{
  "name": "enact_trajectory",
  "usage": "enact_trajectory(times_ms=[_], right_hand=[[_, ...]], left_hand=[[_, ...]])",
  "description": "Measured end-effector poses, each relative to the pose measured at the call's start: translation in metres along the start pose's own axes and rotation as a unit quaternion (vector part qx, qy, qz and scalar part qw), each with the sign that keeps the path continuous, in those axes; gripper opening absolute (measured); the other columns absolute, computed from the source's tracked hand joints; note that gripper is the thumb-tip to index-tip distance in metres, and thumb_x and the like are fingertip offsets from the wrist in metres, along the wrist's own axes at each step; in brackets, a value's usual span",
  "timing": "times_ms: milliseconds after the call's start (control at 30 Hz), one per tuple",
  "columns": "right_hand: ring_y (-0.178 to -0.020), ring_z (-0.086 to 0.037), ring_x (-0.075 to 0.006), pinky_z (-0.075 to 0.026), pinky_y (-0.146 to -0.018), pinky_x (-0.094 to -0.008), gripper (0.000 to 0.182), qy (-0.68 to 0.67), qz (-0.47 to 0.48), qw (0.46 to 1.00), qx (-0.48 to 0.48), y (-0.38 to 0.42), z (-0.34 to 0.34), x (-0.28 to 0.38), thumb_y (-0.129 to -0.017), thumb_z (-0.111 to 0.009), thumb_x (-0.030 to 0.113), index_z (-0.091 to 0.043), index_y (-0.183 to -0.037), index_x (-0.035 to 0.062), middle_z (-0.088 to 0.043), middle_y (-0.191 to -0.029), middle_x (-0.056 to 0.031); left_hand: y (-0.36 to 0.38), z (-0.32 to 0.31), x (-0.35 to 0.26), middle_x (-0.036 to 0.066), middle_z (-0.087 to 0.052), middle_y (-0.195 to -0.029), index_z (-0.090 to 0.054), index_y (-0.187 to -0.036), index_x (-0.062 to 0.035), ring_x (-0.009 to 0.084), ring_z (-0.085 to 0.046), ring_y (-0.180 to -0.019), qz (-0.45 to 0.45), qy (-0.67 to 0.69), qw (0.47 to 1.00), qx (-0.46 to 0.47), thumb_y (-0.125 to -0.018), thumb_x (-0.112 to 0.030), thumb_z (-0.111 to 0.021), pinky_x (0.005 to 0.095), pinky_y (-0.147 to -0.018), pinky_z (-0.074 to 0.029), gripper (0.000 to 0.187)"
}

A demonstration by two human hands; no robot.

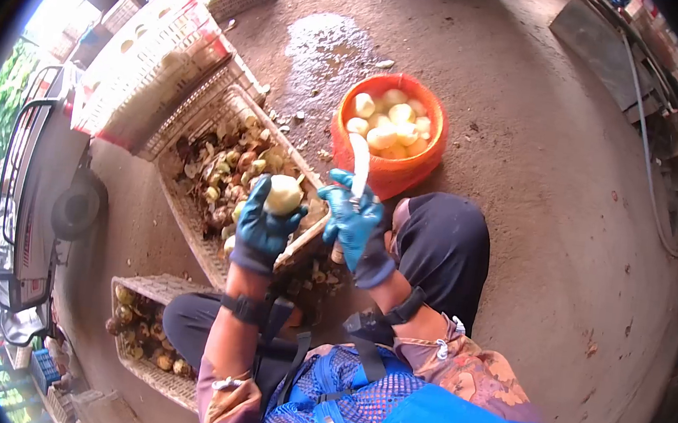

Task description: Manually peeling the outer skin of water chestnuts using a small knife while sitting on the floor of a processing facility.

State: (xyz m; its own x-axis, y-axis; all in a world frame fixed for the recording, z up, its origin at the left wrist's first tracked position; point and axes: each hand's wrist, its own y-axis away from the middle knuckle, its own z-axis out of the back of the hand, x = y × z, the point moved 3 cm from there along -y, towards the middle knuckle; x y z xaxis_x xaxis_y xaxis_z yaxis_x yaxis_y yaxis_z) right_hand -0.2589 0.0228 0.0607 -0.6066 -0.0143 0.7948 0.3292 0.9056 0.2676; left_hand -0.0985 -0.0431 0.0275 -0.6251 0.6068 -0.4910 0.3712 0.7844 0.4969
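Observation:
My left hand [265,224], in a dark teal glove, is closed around a pale, round, peeled vegetable [284,196] that looks like an onion. It is above the near end of a woven crate [187,238] holding brown, reddish and green peelings [228,168]. My right hand [352,223], gloved in teal, grips a knife [360,162] with its broad, pale blade pointing up and away from me. Blade and onion are apart. Beyond the knife stands an orange-lined tub [389,172] with several peeled onions [389,126] in cloudy liquid.
At lower left, a second crate [161,374] holds unpeeled brown onions [146,332]. Stacked white crates [152,68] rise beyond the peelings. A wet patch [323,45] marks the dirt floor [556,193]. A parked vehicle [32,179] stands left; a hose [642,119] hangs at right.

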Motion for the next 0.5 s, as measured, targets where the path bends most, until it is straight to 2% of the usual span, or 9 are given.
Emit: enact_trajectory(times_ms=[33,133,267,300,367,400,433,467,500], right_hand=[[-0.048,-0.055,-0.0078,-0.046,-0.042,-0.0217,0.032,-0.028,0.022,0.999,0.001,-0.003,0.009,0.011,-0.094,-0.059,0.011,-0.055,-0.125,0.0001,-0.068,-0.097,-0.0108],[-0.048,-0.055,-0.0078,-0.047,-0.044,-0.0214,0.035,-0.060,0.074,0.995,-0.006,-0.006,0.032,0.025,-0.096,-0.058,0.015,-0.053,-0.127,0.0002,-0.068,-0.098,-0.0116],[-0.051,-0.056,-0.0073,-0.047,-0.046,-0.0205,0.035,-0.036,0.033,0.998,-0.044,-0.006,0.043,0.023,-0.096,-0.057,0.016,-0.053,-0.127,0.0001,-0.069,-0.098,-0.0112],[-0.052,-0.055,-0.0063,-0.046,-0.047,-0.0197,0.035,-0.015,0.026,0.998,-0.053,-0.004,0.040,0.027,-0.096,-0.058,0.015,-0.053,-0.127,0.0000,-0.069,-0.096,-0.0097],[-0.052,-0.053,-0.0052,-0.043,-0.046,-0.0195,0.033,0.000,0.028,0.999,-0.047,-0.004,0.034,0.024,-0.095,-0.060,0.013,-0.055,-0.125,0.0015,-0.068,-0.093,-0.0070],[-0.051,-0.052,-0.0047,-0.042,-0.045,-0.0194,0.032,0.008,0.027,0.999,-0.043,-0.004,0.030,0.024,-0.094,-0.061,0.012,-0.056,-0.124,0.0022,-0.068,-0.091,-0.0057],[-0.050,-0.051,-0.0040,-0.040,-0.045,-0.0197,0.031,-0.020,0.012,0.998,-0.050,-0.002,0.024,0.026,-0.093,-0.062,0.011,-0.058,-0.122,0.0029,-0.067,-0.086,-0.0029],[-0.051,-0.051,-0.0040,-0.040,-0.045,-0.0199,0.032,-0.007,0.001,0.999,-0.044,-0.001,0.021,0.024,-0.092,-0.062,0.010,-0.058,-0.123,0.0030,-0.066,-0.085,-0.0021],[-0.051,-0.051,-0.0040,-0.041,-0.045,-0.0201,0.033,0.005,-0.008,0.999,-0.035,0.000,0.017,0.022,-0.092,-0.063,0.010,-0.057,-0.124,0.0032,-0.065,-0.084,-0.0013]], left_hand=[[-0.025,-0.006,0.004,0.011,-0.069,-0.102,-0.062,-0.111,-0.0107,0.0297,-0.069,-0.084,0.001,-0.003,1.000,0.021,-0.093,-0.037,-0.063,0.0409,-0.070,-0.061,0.032],[-0.082,-0.047,0.022,0.011,-0.069,-0.105,-0.062,-0.112,-0.0109,0.0287,-0.068,-0.093,0.004,-0.015,0.998,0.054,-0.093,-0.037,-0.063,0.0449,-0.075,-0.061,0.032],[-0.145,-0.096,0.043,0.013,-0.068,-0.109,-0.061,-0.115,-0.0063,0.0293,-0.067,-0.096,-0.004,0.014,0.996,0.085,-0.093,-0.032,-0.063,0.0460,-0.078,-0.060,0.034],[-0.159,-0.102,0.046,0.016,-0.067,-0.110,-0.059,-0.119,-0.0057,0.0299,-0.067,-0.097,-0.005,0.034,0.991,0.132,-0.094,-0.031,-0.062,0.0464,-0.079,-0.060,0.036],[-0.176,-0.095,0.052,0.021,-0.054,-0.123,-0.050,-0.132,-0.0082,0.0376,-0.065,-0.093,-0.012,0.009,0.998,0.062,-0.093,-0.030,-0.063,0.0477,-0.076,-0.060,0.046],[-0.174,-0.094,0.052,0.023,-0.049,-0.126,-0.046,-0.135,-0.0089,0.0403,-0.065,-0.092,-0.060,-0.035,0.997,-0.019,-0.093,-0.030,-0.063,0.0487,-0.076,-0.060,0.050],[-0.165,-0.090,0.049,0.021,-0.043,-0.125,-0.042,-0.135,-0.0076,0.0434,-0.063,-0.089,-0.061,-0.047,0.996,-0.046,-0.092,-0.031,-0.064,0.0512,-0.076,-0.059,0.054],[-0.160,-0.086,0.042,0.025,-0.041,-0.124,-0.043,-0.134,-0.0111,0.0460,-0.058,-0.099,-0.030,-0.044,0.994,-0.100,-0.091,-0.032,-0.061,0.0621,-0.088,-0.051,0.051],[-0.153,-0.077,0.031,0.025,-0.041,-0.124,-0.043,-0.134,-0.0099,0.0455,-0.058,-0.098,-0.021,-0.064,0.993,-0.098,-0.091,-0.032,-0.062,0.0623,-0.088,-0.050,0.052]])
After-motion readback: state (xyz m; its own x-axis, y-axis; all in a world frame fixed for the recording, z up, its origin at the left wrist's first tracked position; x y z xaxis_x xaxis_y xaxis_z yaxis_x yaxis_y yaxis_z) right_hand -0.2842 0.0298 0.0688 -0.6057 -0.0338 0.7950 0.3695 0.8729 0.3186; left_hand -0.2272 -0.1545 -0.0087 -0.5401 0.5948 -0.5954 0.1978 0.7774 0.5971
